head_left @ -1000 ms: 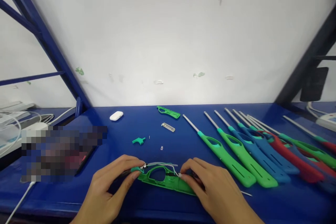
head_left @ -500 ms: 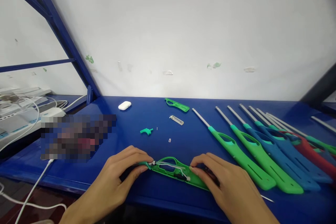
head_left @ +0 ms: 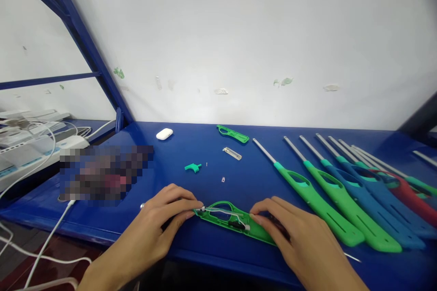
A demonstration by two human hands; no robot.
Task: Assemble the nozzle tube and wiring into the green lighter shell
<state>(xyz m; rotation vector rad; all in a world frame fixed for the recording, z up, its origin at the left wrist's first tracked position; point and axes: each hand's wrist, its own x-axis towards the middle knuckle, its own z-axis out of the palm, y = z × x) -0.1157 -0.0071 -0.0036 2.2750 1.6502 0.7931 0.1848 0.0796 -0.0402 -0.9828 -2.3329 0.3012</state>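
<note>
The left hand (head_left: 167, 216) pinches one end of an open green plastic handle shell (head_left: 222, 223) near the blue tabletop's (head_left: 191, 145) front edge; the right hand (head_left: 295, 229), fingers narrowed, touches the other, grip unclear.

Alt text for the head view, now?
The left hand pinches the front end of an open green lighter shell holding a thin tube and white wire; the right hand is at its handle end. Beyond lie a teal trigger, clear fuel tank and another green shell half; lighters with green, blue and red handles lie at right.
</note>
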